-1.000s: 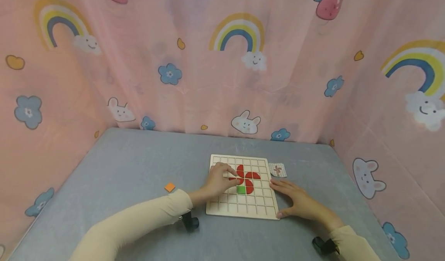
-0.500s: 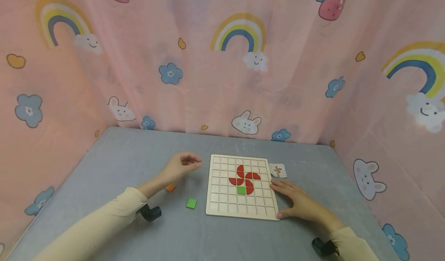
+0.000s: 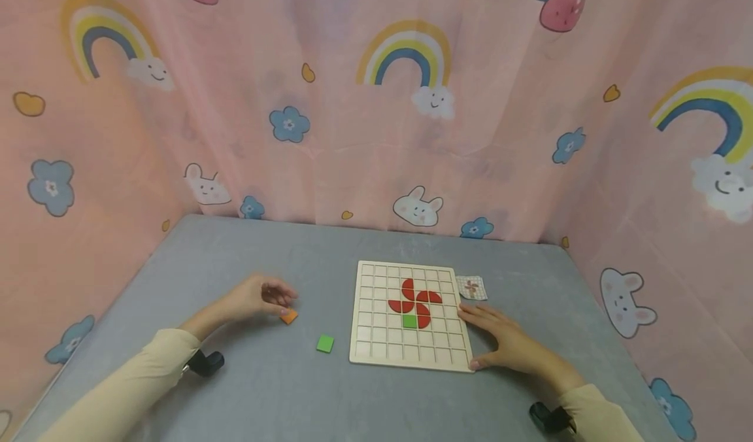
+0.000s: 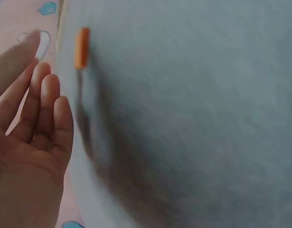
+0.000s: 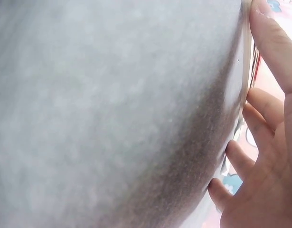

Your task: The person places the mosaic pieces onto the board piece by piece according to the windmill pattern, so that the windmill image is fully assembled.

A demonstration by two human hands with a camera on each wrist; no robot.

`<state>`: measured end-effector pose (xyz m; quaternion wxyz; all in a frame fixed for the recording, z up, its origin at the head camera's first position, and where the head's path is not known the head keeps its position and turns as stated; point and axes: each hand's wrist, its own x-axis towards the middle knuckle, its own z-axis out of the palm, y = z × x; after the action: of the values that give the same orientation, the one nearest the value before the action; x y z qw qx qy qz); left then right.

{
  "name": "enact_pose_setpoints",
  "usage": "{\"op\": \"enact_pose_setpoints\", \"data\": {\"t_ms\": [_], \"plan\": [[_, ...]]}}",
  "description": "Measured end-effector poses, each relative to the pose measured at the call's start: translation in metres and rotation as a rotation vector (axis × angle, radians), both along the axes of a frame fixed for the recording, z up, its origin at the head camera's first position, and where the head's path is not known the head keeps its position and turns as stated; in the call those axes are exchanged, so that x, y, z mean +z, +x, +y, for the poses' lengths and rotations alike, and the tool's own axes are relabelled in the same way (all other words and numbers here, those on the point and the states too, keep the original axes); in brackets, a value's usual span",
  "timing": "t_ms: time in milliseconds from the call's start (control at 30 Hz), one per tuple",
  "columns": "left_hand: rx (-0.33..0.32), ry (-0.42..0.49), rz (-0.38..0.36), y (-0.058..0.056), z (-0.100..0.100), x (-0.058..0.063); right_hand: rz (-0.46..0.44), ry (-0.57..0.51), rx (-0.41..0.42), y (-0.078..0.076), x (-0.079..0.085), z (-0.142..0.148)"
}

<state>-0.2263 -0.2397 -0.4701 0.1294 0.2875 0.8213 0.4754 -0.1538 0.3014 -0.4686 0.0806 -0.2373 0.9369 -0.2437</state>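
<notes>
In the head view my left hand (image 3: 257,297) hovers beside an orange square tile (image 3: 289,316) on the table, thumb and fingers apart and holding nothing. The left wrist view shows the same orange tile (image 4: 82,48) standing clear of the fingertips. A wooden grid board (image 3: 376,352) lies to the right, with red rounded pieces (image 3: 421,315) in a pinwheel and one green square (image 3: 410,322) at its lower left. My right hand (image 3: 507,344) rests at the board's right edge, fingers extended; its thumb and fingertips touch the rim (image 5: 247,52) in the right wrist view.
A loose green tile (image 3: 325,344) lies between the orange tile and the board. Beside the board's upper right edge is a small pattern card (image 3: 472,288). Pink printed curtain (image 3: 329,167) surrounds the grey table (image 3: 235,252) at the back and sides.
My left hand has moved left, from over the board to beside the orange tile. The loose green tile, hidden behind the left arm earlier, now shows. The right hand stays put.
</notes>
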Motion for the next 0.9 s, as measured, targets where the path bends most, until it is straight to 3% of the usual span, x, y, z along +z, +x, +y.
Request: {"op": "enact_pose_setpoints", "data": {"t_ms": [200,400,900], "plan": [[-0.043,-0.061,0.025,-0.0010,-0.0066,-0.0070,0.016,0.013,0.005,-0.0001,-0.0007,0.0000],[-0.029,-0.132,0.020,-0.0017,-0.0066,-0.0080,0.020,0.006,0.006,-0.0005,-0.0026,0.0009],[-0.031,-0.182,0.048,-0.0023,-0.0047,-0.0081,0.037,-0.002,0.009,-0.0001,-0.0023,0.0019]]}}
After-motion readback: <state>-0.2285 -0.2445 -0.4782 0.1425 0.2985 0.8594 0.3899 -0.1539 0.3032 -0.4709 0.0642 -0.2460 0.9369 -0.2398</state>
